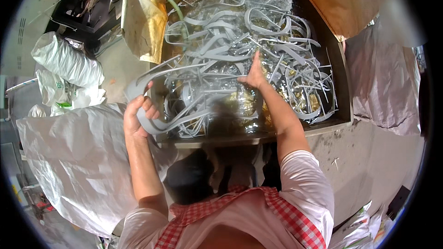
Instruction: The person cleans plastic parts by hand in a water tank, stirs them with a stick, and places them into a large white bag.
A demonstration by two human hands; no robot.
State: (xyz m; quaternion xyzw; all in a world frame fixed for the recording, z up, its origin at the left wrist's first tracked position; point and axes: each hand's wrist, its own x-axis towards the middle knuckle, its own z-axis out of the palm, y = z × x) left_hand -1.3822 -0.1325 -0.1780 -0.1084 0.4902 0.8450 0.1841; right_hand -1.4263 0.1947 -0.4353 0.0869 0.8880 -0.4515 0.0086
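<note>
My left hand point(140, 114) is closed round a wide grey plastic strip point(159, 127), bent into a loop at the left rim of a water-filled trough point(295, 133). The loop's two ends stretch right, over the water. My right hand point(254, 74) reaches into the middle of the trough, thumb apart from the fingers, with no strip visibly gripped. Around it lies a tangle of grey strips point(217, 41), some curled into loops and some thin and straight, partly under water. Yellowish bits point(247, 103) show beneath the surface.
A green hose point(173, 2) runs into the trough at the far left, beside a yellowish board point(143, 18). Large white sacks stand left point(74, 161) and right point(383, 74). Another brownish sheet point(337, 0) leans at the far right edge. A stuffed white bag point(69, 60) lies at left.
</note>
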